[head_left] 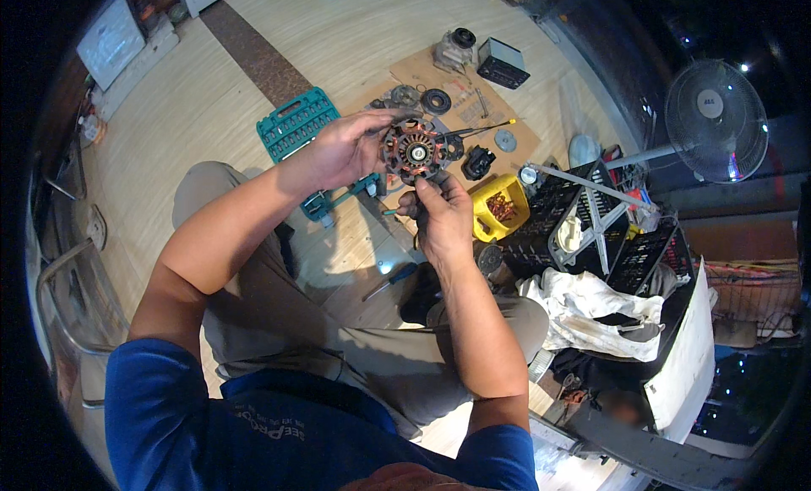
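Both my hands hold up a round alternator part (417, 151), with copper windings around its rim and a bearing at its centre. My left hand (348, 149) grips its left side, fingers stretched over the top edge. From below, my right hand (443, 211) closes on the lower edge with thumb and fingers. A small teal tip (389, 211) shows beside the right fingers; I cannot tell what it belongs to. Below my hands, a blue-handled screwdriver (391, 282) lies on the floor.
Beyond my hands, cardboard (507, 115) bears a pulley (435, 101) and other dark metal parts. A teal socket set case (296, 124) lies open at left. On the right are a yellow container (500, 206) of copper-coloured pieces, black crates (541, 250), a white cloth (591, 309) and a fan (714, 119).
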Demonstrator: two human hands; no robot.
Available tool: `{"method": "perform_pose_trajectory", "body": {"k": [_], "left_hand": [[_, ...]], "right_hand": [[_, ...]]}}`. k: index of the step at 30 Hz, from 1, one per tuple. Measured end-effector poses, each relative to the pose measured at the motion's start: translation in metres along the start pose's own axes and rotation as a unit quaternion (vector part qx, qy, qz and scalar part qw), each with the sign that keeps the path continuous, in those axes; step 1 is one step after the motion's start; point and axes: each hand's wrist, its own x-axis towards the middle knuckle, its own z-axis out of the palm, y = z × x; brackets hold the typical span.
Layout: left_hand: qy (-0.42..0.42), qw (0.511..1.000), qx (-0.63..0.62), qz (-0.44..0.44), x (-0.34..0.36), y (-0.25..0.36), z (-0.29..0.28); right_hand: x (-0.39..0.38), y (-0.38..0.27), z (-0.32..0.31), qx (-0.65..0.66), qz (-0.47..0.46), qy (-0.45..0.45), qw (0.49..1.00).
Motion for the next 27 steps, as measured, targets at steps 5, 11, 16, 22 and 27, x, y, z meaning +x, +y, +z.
{"method": "perform_pose_trajectory", "body": {"k": [5, 11, 16, 22, 27], "left_hand": [[0.013, 1.0, -0.001, 0.002, 0.0003, -0.0011, -0.0012], [0.005, 1.0, 0.005, 0.0, 0.0011, -0.0009, -0.001], [-0.002, 1.0, 0.012, 0.003, 0.0, 0.0008, 0.0043], [-0.009, 1.0, 0.012, 0.003, -0.0001, 0.0016, 0.0049], [0.004, 1.0, 0.013, 0.006, -0.0013, 0.0016, 0.006]], "right_hand": [[0.0016, 0.0041, -0.0042, -0.014, -0.001, -0.012, 1.0], [0.0015, 0.0056, -0.0036, -0.005, 0.0, -0.012, 1.0], [0.0013, 0.0064, -0.0037, -0.006, -0.005, -0.009, 1.0], [0.0011, 0.0072, -0.0038, -0.009, -0.007, -0.006, 1.0], [0.0002, 0.0067, -0.0029, -0.016, -0.013, -0.006, 1.0]]}}
